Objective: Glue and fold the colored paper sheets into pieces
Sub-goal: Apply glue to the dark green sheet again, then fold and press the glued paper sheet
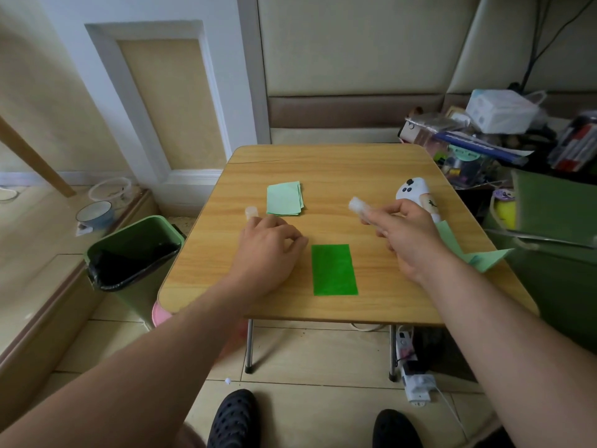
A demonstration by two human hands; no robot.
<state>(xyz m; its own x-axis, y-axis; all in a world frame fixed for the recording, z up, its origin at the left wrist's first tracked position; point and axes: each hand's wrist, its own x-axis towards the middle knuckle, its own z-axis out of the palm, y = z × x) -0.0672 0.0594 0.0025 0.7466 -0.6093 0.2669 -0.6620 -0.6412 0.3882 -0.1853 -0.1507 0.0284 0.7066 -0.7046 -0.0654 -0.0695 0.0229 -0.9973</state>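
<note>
A bright green paper sheet [334, 270] lies flat on the wooden table [323, 169] between my hands. My right hand [407, 234] grips a clear glue stick [357, 205], its tip pointing up and to the left. My left hand [269, 244] rests on the table left of the sheet with its fingers curled, and a small clear cap [251, 212] shows at its fingertips. A stack of pale green sheets [284, 198] sits further back. Folded pale green pieces [478, 257] lie at the right edge, partly behind my right wrist.
A white panda-shaped object [415, 190] stands behind my right hand. A green waste bin [132, 250] with a black liner stands left of the table. Cluttered boxes and a green container [555, 215] crowd the right side. Bowls [95, 215] sit on the floor ledge at left.
</note>
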